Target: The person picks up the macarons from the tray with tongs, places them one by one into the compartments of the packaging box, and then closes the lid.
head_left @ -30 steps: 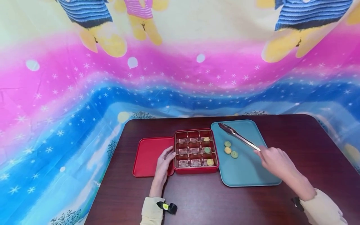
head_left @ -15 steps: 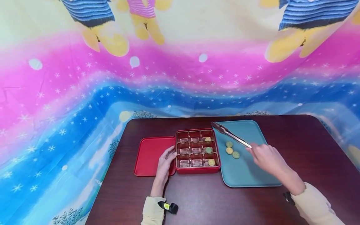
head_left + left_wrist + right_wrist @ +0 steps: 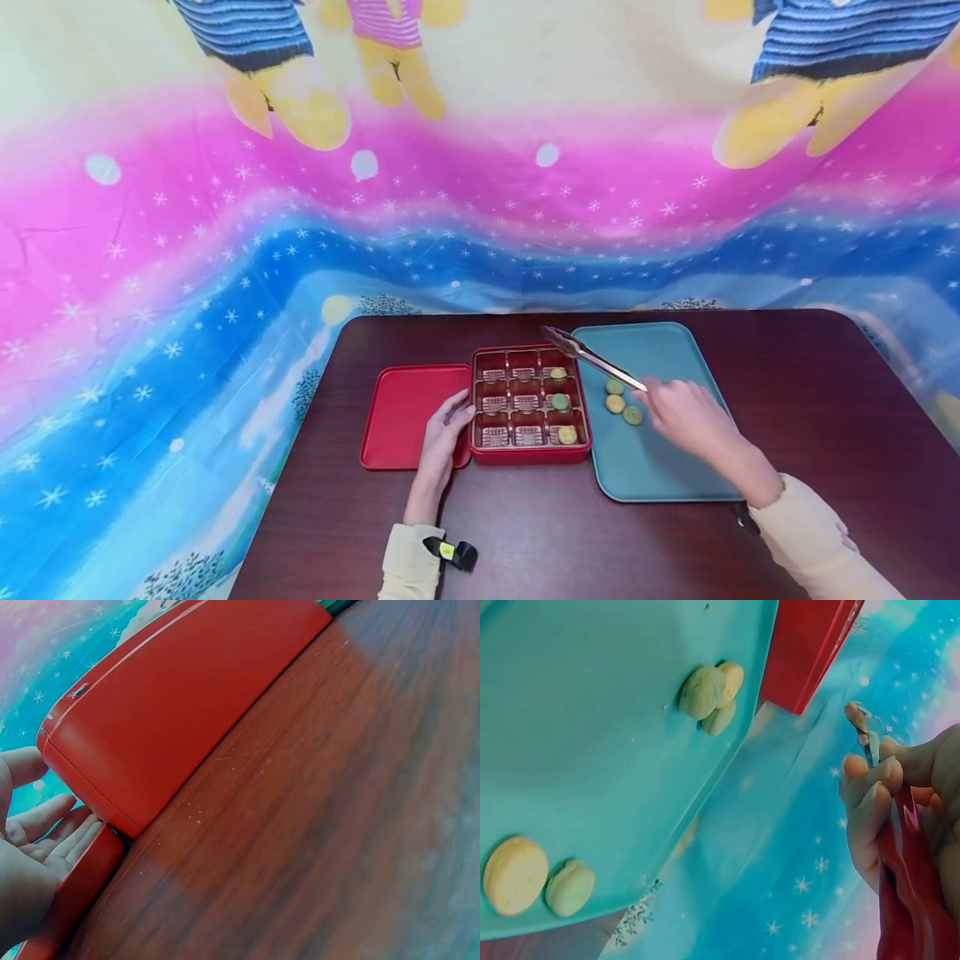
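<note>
My right hand (image 3: pixel 693 417) grips a pair of tongs (image 3: pixel 600 363). Their metal tips extend left over the back right corner of a red box (image 3: pixel 528 456), and I cannot tell whether they hold anything. In the right wrist view, the fingers wrap round the tongs' red handle (image 3: pixel 911 877). My left hand (image 3: pixel 442 433) rests at the box's left wall, fingers extended; the left wrist view shows the thumb at the box's corner. Inside the box, the right column of compartments holds a yellow cookie (image 3: pixel 558 373) at the back, a green cookie (image 3: pixel 560 402) and another yellow cookie (image 3: pixel 567 435) in front.
Right of the box lies a blue-green tray (image 3: pixel 660 475) with green and yellow cookies (image 3: pixel 615 404); the right wrist view shows a further yellow cookie (image 3: pixel 515 875) and green cookie (image 3: pixel 570 888). A red lid (image 3: pixel 405 417) lies left of the box on the dark table (image 3: pixel 525 533).
My right hand has carried the tongs leftward, from above the tray to the box's back right corner. The left hand stays at the box; the cookies stay put.
</note>
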The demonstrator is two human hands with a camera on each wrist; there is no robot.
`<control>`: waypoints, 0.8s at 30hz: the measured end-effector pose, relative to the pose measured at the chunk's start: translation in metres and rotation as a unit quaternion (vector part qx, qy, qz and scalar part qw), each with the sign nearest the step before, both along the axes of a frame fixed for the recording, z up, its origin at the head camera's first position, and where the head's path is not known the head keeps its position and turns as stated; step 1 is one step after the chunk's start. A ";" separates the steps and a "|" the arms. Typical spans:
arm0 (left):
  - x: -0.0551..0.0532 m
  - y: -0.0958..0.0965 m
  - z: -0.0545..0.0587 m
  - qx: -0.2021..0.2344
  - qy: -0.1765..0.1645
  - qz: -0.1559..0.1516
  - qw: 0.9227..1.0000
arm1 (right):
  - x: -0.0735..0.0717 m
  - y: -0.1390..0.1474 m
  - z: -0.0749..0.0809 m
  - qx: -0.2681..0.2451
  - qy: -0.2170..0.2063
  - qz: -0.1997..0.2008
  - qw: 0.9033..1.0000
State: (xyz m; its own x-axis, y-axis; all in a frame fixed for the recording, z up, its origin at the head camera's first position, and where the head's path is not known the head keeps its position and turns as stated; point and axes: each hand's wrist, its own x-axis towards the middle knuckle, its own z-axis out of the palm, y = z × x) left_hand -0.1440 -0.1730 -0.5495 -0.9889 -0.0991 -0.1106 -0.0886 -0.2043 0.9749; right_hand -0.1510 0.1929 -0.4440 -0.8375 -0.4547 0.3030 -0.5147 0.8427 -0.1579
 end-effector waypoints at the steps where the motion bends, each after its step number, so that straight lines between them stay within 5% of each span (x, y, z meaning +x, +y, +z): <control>1: 0.000 0.000 0.000 -0.001 -0.001 0.001 1.000 | -0.001 -0.002 0.000 -0.003 -0.001 0.002 1.000; 24: -0.001 0.000 -0.001 0.004 0.005 0.002 1.000 | -0.014 -0.049 -0.021 0.000 0.018 0.051 0.999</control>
State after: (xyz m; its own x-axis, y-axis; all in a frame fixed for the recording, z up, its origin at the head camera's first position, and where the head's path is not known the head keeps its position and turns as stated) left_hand -0.1449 -0.1730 -0.5505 -0.9896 -0.1017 -0.1019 -0.0784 -0.2126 0.9740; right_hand -0.1647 0.1438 -0.4655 -0.7754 -0.5375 0.3315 -0.6033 0.7856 -0.1374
